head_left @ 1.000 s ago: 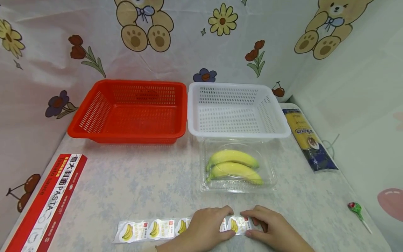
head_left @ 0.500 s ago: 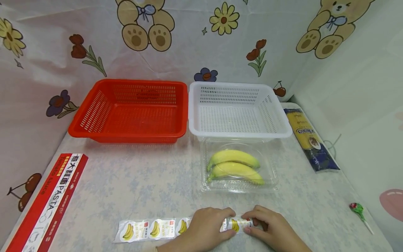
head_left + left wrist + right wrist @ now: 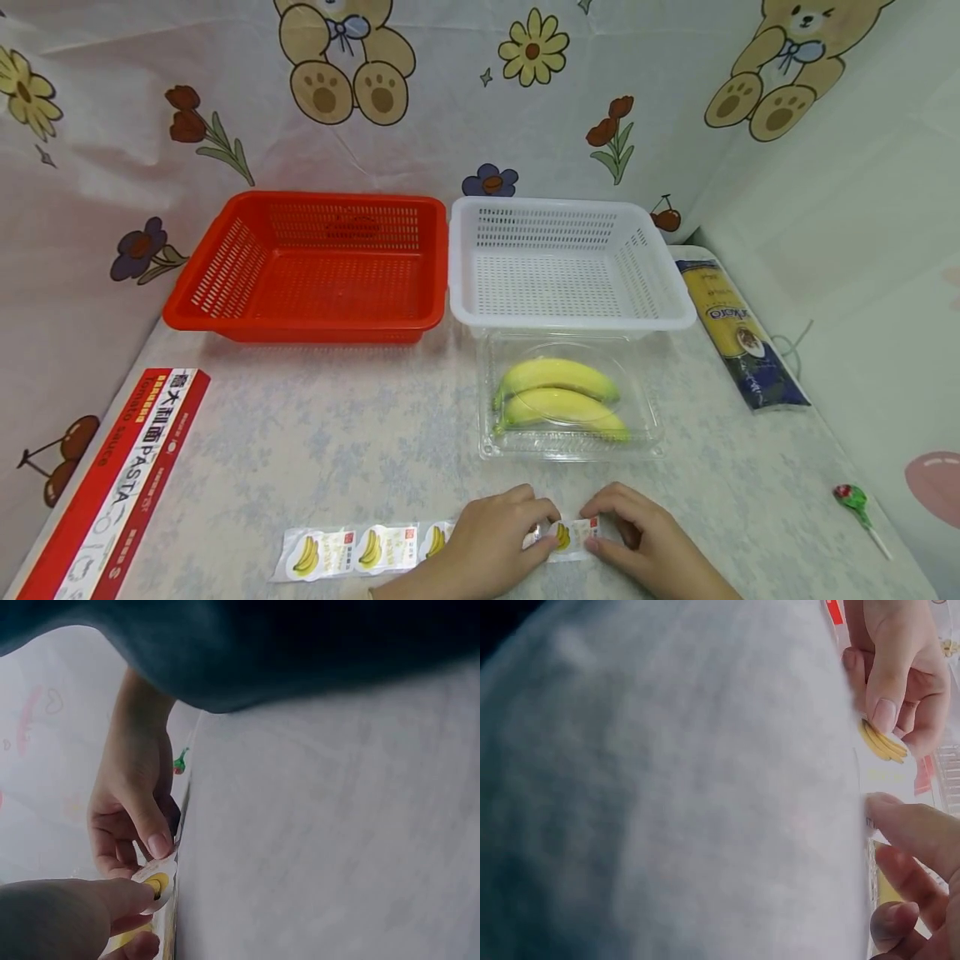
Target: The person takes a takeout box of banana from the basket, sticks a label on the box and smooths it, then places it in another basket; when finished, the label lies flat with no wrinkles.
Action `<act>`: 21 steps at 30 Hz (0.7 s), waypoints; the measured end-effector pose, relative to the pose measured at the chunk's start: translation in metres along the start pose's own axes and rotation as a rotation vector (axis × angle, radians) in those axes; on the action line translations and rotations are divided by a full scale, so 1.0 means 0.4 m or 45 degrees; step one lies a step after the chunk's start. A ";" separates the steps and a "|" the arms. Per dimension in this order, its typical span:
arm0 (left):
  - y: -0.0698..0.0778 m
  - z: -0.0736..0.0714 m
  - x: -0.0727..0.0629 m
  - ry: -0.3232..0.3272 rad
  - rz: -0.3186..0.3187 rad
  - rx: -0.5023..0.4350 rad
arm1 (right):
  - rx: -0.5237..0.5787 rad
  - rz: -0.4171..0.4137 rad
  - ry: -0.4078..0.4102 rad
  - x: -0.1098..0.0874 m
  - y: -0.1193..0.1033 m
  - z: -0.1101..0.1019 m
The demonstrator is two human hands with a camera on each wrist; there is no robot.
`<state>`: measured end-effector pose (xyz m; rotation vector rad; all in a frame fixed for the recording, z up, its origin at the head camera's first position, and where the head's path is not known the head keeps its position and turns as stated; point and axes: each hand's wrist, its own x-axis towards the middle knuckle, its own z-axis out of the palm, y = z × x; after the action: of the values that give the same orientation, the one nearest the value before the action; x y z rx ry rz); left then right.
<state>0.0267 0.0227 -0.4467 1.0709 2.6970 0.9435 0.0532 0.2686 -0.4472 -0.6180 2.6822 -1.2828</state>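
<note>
A strip of banana stickers [image 3: 315, 554] lies along the near part of the table, each label printed with yellow bananas. My left hand [image 3: 491, 533] covers the strip's middle and pinches the last sticker [image 3: 581, 533] near its banana print. On that sticker's right end, the thumb and fingers of my right hand [image 3: 648, 533] hold the edge. The right wrist view shows the sticker [image 3: 885, 769] bent up between both thumbs. Just beyond the hands sits a clear plastic box [image 3: 645, 429] with two bananas [image 3: 558, 379] inside.
A red basket [image 3: 337, 325] and a white basket [image 3: 573, 321] stand side by side at the back. Along the left edge lies a pasta box [image 3: 123, 475]. A pasta bag [image 3: 738, 342] and a lollipop [image 3: 851, 497] are on the right.
My left thumb and fingers have shifted right, further over the last sticker, and now cover more of its banana print. The right hand keeps its place at the end.
</note>
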 end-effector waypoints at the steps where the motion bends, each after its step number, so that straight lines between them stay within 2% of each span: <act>1: 0.000 0.000 0.000 0.008 0.003 -0.006 | 0.017 0.005 -0.011 0.001 0.001 -0.002; 6: 0.000 -0.001 0.005 0.040 0.007 -0.065 | 0.104 0.056 -0.050 0.002 -0.002 -0.008; 10: 0.004 -0.009 0.007 0.032 0.004 -0.101 | 0.155 0.095 -0.068 0.003 -0.007 -0.012; 14: 0.010 -0.022 0.007 0.096 0.041 -0.100 | 0.167 0.108 -0.024 0.004 -0.018 -0.016; 17: 0.015 -0.036 0.011 0.192 0.086 -0.086 | 0.158 0.030 0.083 0.006 -0.029 -0.016; 21: 0.026 -0.064 0.018 0.283 0.123 -0.066 | 0.149 -0.125 0.231 0.014 -0.046 -0.020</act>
<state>0.0197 0.0201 -0.4192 1.1587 2.7961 1.2096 0.0519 0.2619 -0.4274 -0.6559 2.7214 -1.5804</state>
